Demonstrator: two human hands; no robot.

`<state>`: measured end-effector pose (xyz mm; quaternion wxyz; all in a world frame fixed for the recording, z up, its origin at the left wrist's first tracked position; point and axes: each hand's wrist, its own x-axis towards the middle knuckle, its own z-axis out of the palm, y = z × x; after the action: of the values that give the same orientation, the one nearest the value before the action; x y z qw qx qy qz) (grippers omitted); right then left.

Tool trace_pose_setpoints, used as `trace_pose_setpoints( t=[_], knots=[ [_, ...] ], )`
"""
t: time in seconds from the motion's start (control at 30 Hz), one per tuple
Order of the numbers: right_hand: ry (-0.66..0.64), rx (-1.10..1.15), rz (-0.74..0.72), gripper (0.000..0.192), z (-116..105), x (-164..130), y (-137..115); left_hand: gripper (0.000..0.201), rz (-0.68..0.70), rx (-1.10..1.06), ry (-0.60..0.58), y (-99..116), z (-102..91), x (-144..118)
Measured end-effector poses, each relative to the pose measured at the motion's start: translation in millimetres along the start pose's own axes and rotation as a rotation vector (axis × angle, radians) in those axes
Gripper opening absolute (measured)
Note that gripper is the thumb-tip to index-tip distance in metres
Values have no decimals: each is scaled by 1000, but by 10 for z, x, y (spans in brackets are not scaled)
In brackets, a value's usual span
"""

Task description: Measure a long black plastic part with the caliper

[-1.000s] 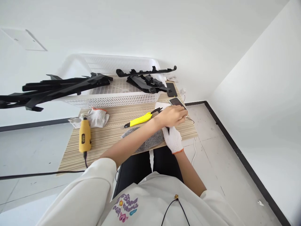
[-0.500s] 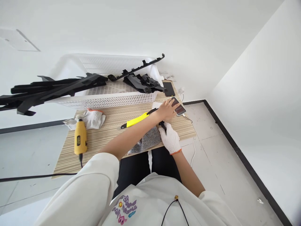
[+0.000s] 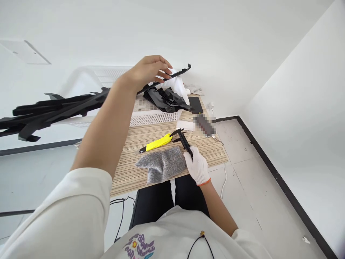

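Observation:
My left hand (image 3: pixel 152 70), bare, is raised over the basket with its fingers loosely bent and apart. Its fingertips overlap the long thin black strip (image 3: pixel 181 71) lying across the basket; whether they touch it I cannot tell. My right hand (image 3: pixel 197 166), in a white knit glove with an orange cuff, grips a black caliper (image 3: pixel 184 142) whose jaws point away from me. Beside that glove a grey fuzzy cloth (image 3: pixel 164 165) lies on the table. Beyond the cloth is a yellow utility knife (image 3: pixel 159 142).
A white plastic basket (image 3: pixel 156 118) at the table's back holds bunched black pieces (image 3: pixel 164 99), with long black strips (image 3: pixel 59 108) jutting out left. A dark flat tablet-like object (image 3: pixel 196 104) and a pixelated object (image 3: pixel 205 125) lie on the right. A wall stands behind.
My left hand has left the phone at the right and risen leftward over the basket. My right hand keeps hold of the caliper, which shows more fully.

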<state>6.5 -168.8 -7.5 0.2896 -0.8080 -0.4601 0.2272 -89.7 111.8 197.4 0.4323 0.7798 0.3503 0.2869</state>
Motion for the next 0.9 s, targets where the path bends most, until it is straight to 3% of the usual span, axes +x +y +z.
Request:
trace_pose_setpoints(
  t=[0.07, 0.2, 0.3, 0.37, 0.43, 0.5, 0.6, 0.7, 0.8, 0.9],
  knots=[
    [-6, -5, 10, 40, -6, -8, -9, 31, -86, 98, 83, -270, 38, 373],
    [2, -13, 27, 37, -10, -23, -22, 76, -25, 398, 172, -627, 109, 1006],
    [3, -10, 36, 38, 3, -28, -22, 100, -60, 559, 139, -788, 160, 1403],
    [5, 5, 47, 38, 18, -29, -17, 99, -139, 629, 68, -892, 208, 1632],
    [8, 26, 64, 36, 31, -31, -13, 84, -197, 684, 13, -988, 247, 1809],
    [3, 41, 77, 35, 36, -33, -13, 68, -161, 739, -31, -1044, 247, 1905],
    [-12, 46, 70, 35, 29, -31, -14, 57, -24, 858, -155, -976, 134, 1869],
    [-17, 50, 61, 35, 24, -19, -5, 49, 105, 981, -229, -693, -91, 1625],
    [-15, 55, 58, 36, 30, -10, 11, 41, 295, 1007, -172, -308, -328, 1192],
    [-10, 45, 45, 37, 35, -12, 24, 37, 364, 916, -40, -9, -473, 637]
  ],
)
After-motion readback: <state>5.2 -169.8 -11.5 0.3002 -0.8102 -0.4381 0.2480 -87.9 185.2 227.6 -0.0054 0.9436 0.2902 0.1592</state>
